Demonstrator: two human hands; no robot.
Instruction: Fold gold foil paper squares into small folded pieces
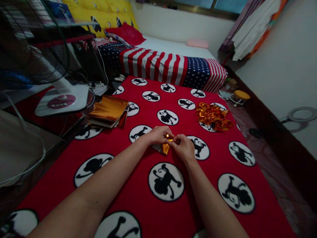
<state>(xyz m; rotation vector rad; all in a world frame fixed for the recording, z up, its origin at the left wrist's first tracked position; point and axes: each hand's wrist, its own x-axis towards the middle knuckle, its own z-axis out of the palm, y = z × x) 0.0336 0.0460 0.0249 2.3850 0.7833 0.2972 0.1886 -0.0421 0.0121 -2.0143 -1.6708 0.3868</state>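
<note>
Both hands meet over a red cloth (198,198) printed with black monkeys in white circles. Between them is a small sheet of shiny gold foil paper (165,148), partly bent up. My left hand (160,134) pinches it from the left, and my right hand (183,146) pinches its upper right part. The fingertips hide part of the paper, so its exact folds cannot be made out. Left of the hands lies a stack of flat gold foil sheets (109,108). To the right, a heap of folded gold foil pieces (213,115) rests on the cloth.
A fan (61,96) on a white base stands at the left, with a white cable (42,138) hanging below. Behind the cloth is a bed (158,66) with a striped and starred cover. A yellow-topped stool (241,95) and a wall are at the right.
</note>
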